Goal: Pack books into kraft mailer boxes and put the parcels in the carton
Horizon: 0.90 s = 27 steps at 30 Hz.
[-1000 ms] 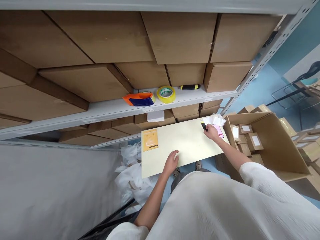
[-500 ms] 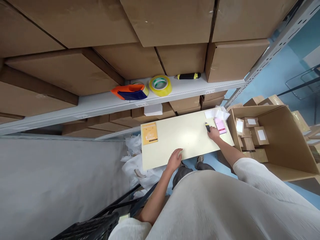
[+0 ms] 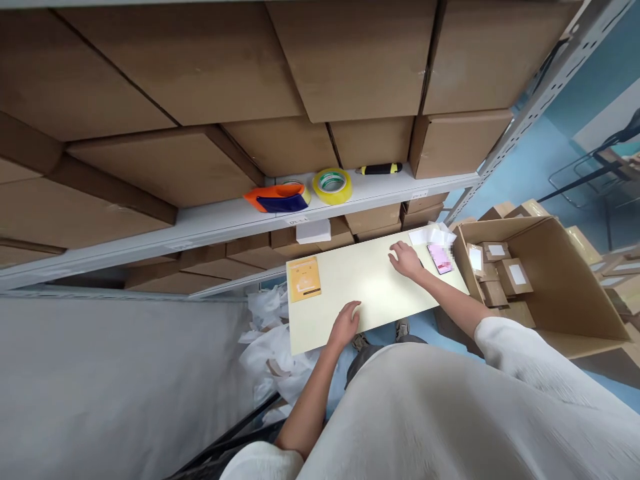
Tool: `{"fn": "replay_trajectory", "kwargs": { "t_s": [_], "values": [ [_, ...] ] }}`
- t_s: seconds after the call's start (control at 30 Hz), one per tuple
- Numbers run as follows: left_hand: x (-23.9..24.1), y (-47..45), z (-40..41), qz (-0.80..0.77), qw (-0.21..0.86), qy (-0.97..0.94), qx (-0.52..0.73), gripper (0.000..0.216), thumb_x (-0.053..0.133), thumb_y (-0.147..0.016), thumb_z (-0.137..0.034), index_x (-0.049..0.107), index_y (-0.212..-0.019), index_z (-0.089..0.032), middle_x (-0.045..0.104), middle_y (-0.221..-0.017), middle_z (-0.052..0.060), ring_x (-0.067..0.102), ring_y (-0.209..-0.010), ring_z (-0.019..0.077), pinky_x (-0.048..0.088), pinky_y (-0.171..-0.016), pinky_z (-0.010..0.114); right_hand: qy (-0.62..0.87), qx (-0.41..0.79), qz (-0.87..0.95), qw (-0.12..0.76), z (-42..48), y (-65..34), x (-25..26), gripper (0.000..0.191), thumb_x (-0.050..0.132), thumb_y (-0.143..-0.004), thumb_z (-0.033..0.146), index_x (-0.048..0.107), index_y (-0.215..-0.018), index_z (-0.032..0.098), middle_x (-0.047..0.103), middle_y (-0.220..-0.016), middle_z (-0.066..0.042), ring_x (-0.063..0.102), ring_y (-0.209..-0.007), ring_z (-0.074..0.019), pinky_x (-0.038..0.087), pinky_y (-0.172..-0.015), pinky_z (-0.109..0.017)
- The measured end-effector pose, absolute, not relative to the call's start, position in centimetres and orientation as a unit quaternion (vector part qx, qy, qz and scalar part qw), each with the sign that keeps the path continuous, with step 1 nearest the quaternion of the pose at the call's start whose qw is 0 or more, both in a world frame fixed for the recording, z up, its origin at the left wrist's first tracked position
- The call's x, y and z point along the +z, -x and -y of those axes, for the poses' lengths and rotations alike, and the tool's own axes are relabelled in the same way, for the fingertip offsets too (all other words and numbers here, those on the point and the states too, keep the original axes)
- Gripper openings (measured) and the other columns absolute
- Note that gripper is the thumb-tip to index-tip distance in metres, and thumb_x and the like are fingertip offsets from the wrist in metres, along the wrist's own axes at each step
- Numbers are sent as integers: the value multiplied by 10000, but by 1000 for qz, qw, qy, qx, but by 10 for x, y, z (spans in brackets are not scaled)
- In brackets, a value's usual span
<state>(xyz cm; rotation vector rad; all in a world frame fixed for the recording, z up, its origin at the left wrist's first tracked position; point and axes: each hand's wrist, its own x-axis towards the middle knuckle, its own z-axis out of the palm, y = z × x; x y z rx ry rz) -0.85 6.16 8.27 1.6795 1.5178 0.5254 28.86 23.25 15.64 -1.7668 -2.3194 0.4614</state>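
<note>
My left hand (image 3: 345,324) hovers at the near edge of a cream tabletop (image 3: 350,287), fingers apart and holding nothing. Over the right half of that surface is my right hand (image 3: 406,260), its fingers spread and empty. A dark bit, apparently the small utility knife, peeks out by my right wrist, mostly hidden by the hand. Just right of it lies a phone with a pink screen (image 3: 440,259), beside crumpled white paper or plastic (image 3: 436,233). At the left end of the table rests a flat orange-yellow packet (image 3: 305,279).
Above the table, a grey shelf (image 3: 225,221) carries brown cartons, an orange-and-blue tape dispenser (image 3: 278,198), a yellow tape roll (image 3: 333,186) and a black-yellow cutter (image 3: 379,169). A large open carton (image 3: 565,280) with several small boxes stands right. White plastic bags (image 3: 280,360) lie lower left.
My right hand has let go of the small utility knife and moved left, its fingers spreading. My left hand stays near the table edge. The view has shifted slightly.
</note>
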Motion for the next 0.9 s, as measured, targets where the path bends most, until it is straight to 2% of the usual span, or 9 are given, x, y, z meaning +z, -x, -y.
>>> {"fn": "replay_trajectory", "kwargs": {
  "t_s": [0.13,0.23,0.37,0.47,0.67,0.9],
  "values": [
    [90,31,-58,-607,398,-645,240,373,502,-1026,-281,704,-1336,-238,715,-1426,104,684,-1326,249,519,-1201,472,507,122,829,205,-256,-218,217,307,464,-1117,314,658,-1316,184,666,-1274,-152,621,-1150,-302,499,-1019,-420],
    [94,51,-53,-615,408,-620,267,370,511,-1022,-297,706,-1333,-246,725,-1410,105,717,-1268,242,557,-1148,457,451,112,854,236,-282,-168,260,342,468,-1113,299,628,-1395,194,645,-1354,-154,608,-1226,-298,500,-1061,-415],
    [96,79,-44,-626,407,-595,297,356,535,-1007,-299,720,-1308,-250,737,-1388,107,732,-1244,247,578,-1117,464,400,87,884,224,-326,-110,303,484,475,-1086,271,531,-1554,162,571,-1515,-179,534,-1375,-331,450,-1177,-491],
    [95,98,-37,-631,408,-579,318,349,545,-998,-294,729,-1292,-251,748,-1365,105,740,-1228,244,594,-1095,460,392,70,895,199,-354,-78,320,554,491,-1067,262,480,-1598,105,530,-1563,-208,532,-1379,-359,435,-1195,-536],
    [91,135,-24,-638,414,-552,341,342,550,-1000,-298,731,-1284,-245,749,-1364,109,747,-1209,236,614,-1047,423,434,49,887,152,-372,-46,328,429,488,-1059,198,611,-1456,91,659,-1377,-203,611,-1241,-328,501,-1128,-508],
    [85,156,-20,-629,427,-551,343,321,566,-1002,-324,738,-1261,-242,759,-1337,108,758,-1185,232,622,-1026,413,474,50,870,129,-347,-38,336,375,469,-1046,147,677,-1356,112,660,-1333,-189,655,-1150,-307,542,-1053,-483]
  ]
}}
